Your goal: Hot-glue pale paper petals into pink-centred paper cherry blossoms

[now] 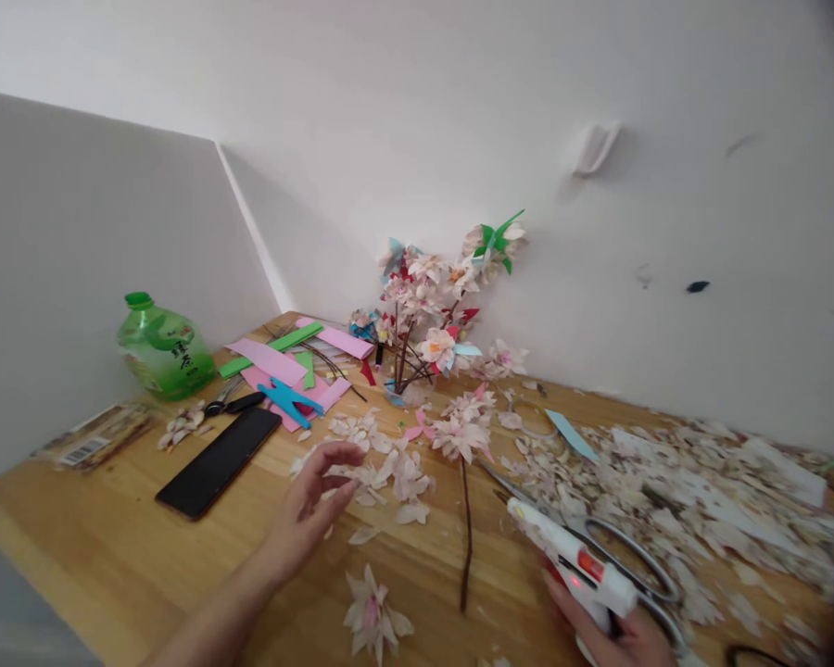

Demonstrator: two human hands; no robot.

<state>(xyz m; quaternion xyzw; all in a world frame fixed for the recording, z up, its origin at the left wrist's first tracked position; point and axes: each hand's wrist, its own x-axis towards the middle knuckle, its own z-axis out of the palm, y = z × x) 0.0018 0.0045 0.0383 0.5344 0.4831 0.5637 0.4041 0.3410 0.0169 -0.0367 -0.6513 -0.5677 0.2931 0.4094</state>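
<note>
My left hand [318, 500] hovers over the wooden table with its fingers curved and apart, holding nothing, beside loose pale petals [407, 471]. At the lower right, my right hand [598, 630] is wrapped round the handle of a white glue gun [570, 548], whose nozzle points up and left. Scissors [629, 547] lie next to and partly behind the gun. Between my hands lies a brown stem [467, 537] with a pale flower [461, 435] at its top. A single flower with a pink centre [373, 616] rests near the front.
A flower arrangement [423, 296] stands by the wall. Left are a green bottle [167, 347], black phone [219, 461], snack packet [97, 437] and coloured paper strips [271, 361]. A large heap of petals [667, 500] covers the right side.
</note>
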